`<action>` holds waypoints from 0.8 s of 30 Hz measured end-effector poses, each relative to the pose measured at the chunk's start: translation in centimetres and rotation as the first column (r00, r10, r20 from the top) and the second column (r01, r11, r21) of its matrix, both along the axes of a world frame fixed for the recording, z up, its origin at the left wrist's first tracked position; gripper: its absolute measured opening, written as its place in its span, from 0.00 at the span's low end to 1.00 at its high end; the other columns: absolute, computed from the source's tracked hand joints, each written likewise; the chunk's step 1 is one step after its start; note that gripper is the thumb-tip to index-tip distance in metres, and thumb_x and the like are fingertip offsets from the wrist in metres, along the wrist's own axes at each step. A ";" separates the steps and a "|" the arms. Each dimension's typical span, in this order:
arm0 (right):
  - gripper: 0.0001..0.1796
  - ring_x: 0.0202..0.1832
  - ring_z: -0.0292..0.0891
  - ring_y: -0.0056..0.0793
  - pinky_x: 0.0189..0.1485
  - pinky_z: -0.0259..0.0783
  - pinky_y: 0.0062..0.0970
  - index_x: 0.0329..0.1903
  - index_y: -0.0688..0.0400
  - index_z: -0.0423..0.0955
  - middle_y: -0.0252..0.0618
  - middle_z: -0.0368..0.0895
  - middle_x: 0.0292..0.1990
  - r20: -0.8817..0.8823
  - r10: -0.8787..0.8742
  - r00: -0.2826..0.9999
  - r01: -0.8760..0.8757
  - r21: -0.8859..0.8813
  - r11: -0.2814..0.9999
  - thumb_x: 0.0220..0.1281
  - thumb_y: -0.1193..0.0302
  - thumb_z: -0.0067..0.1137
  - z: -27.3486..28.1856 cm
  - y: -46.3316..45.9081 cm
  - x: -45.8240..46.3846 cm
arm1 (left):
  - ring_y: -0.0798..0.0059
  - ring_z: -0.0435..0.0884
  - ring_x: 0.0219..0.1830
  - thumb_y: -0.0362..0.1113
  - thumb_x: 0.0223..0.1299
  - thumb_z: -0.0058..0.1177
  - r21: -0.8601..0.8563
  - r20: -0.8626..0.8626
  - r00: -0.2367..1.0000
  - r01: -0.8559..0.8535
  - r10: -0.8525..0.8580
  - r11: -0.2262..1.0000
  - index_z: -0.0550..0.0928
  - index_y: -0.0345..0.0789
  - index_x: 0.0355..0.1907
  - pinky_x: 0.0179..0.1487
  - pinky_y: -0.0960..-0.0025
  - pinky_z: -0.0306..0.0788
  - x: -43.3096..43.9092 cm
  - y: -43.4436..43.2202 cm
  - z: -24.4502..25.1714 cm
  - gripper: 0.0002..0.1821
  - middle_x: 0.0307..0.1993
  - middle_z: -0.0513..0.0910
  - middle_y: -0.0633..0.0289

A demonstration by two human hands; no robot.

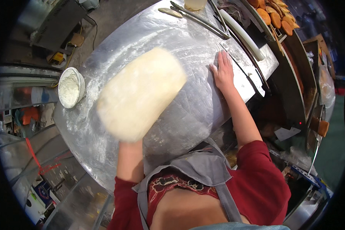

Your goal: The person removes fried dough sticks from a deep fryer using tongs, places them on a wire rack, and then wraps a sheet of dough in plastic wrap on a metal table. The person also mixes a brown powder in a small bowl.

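Observation:
A broad, flattened sheet of pale dough [143, 92], somewhat blurred, lies over my left hand, which it hides; only the left wrist and forearm show below its lower edge. My right hand [224, 72] rests flat on the floured metal work table [189, 103], fingers extended and thumb apart, right of the dough and not touching it. At the left edge of the table stands a white bowl of flour [70, 87].
Metal tongs [201, 24] and a small flat piece of dough [170, 12] lie at the far side. A white rolling pin [241, 34] and thin dark rods lie at the right. Beyond is a rack with browned breads [276, 20]. A container [195, 4] stands at the top.

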State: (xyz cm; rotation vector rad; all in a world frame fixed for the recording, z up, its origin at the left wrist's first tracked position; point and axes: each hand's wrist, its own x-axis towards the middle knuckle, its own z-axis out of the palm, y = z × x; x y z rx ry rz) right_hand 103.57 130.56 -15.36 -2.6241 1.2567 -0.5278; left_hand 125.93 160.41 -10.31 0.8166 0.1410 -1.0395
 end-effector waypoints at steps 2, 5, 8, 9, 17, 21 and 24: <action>0.32 0.69 0.51 0.48 0.70 0.48 0.36 0.66 0.62 0.57 0.53 0.57 0.67 0.065 0.014 0.998 -0.018 0.056 0.998 0.64 0.60 0.50 0.5 0.2 -0.7 | 0.58 0.68 0.63 0.42 0.69 0.40 -0.080 -0.102 0.995 -0.026 0.017 0.996 0.64 0.34 0.64 0.67 0.57 0.59 0.0 -4.1 -1.1 0.25 0.62 0.69 0.54; 0.30 0.69 0.53 0.46 0.70 0.50 0.34 0.66 0.61 0.59 0.53 0.58 0.66 0.245 -0.057 0.968 -0.013 0.277 0.961 0.64 0.62 0.50 1.9 -0.1 0.2 | 0.57 0.68 0.63 0.43 0.69 0.39 -0.072 -0.142 0.986 -0.103 0.092 0.992 0.64 0.33 0.64 0.67 0.56 0.60 0.1 -6.2 -1.5 0.25 0.62 0.69 0.53; 0.31 0.67 0.56 0.47 0.70 0.51 0.36 0.66 0.60 0.59 0.53 0.62 0.64 0.323 0.229 0.918 -0.289 0.152 0.945 0.64 0.60 0.50 2.9 0.8 3.7 | 0.56 0.69 0.62 0.45 0.68 0.39 0.035 -0.069 0.993 -0.098 0.100 0.995 0.64 0.30 0.63 0.65 0.55 0.63 0.2 -6.2 -1.3 0.27 0.61 0.69 0.51; 0.32 0.68 0.54 0.46 0.71 0.49 0.36 0.66 0.60 0.58 0.52 0.60 0.65 0.297 0.357 0.886 -0.402 0.107 0.909 0.64 0.58 0.50 3.0 1.1 5.1 | 0.56 0.70 0.60 0.44 0.67 0.41 0.100 0.003 0.998 -0.058 0.058 0.993 0.65 0.28 0.62 0.64 0.56 0.64 0.2 -6.3 -1.3 0.26 0.59 0.71 0.50; 0.39 0.72 0.44 0.43 0.74 0.37 0.39 0.68 0.59 0.54 0.48 0.53 0.69 -0.057 0.536 0.842 -0.536 0.017 0.844 0.64 0.45 0.40 2.2 1.3 10.3 | 0.56 0.80 0.48 0.27 0.52 0.54 0.442 0.291 0.954 -0.203 0.074 0.874 0.71 0.21 0.53 0.57 0.56 0.72 1.4 -3.7 2.3 0.23 0.49 0.78 0.45; 0.38 0.72 0.45 0.42 0.73 0.38 0.39 0.68 0.59 0.55 0.46 0.54 0.69 -0.071 0.592 0.803 -0.592 0.022 0.806 0.64 0.45 0.39 1.4 2.0 10.4 | 0.58 0.78 0.50 0.25 0.51 0.54 0.388 0.238 0.967 -0.185 0.096 0.903 0.71 0.20 0.53 0.59 0.57 0.70 4.9 5.9 4.6 0.24 0.50 0.77 0.46; 0.37 0.72 0.46 0.42 0.73 0.39 0.41 0.67 0.59 0.56 0.47 0.54 0.68 -0.082 0.616 0.784 -0.618 -0.012 0.786 0.64 0.46 0.41 1.8 2.7 11.3 | 0.60 0.76 0.53 0.26 0.53 0.54 0.448 0.219 0.973 -0.161 0.066 0.880 0.71 0.21 0.53 0.59 0.59 0.70 5.0 8.4 1.6 0.23 0.50 0.77 0.48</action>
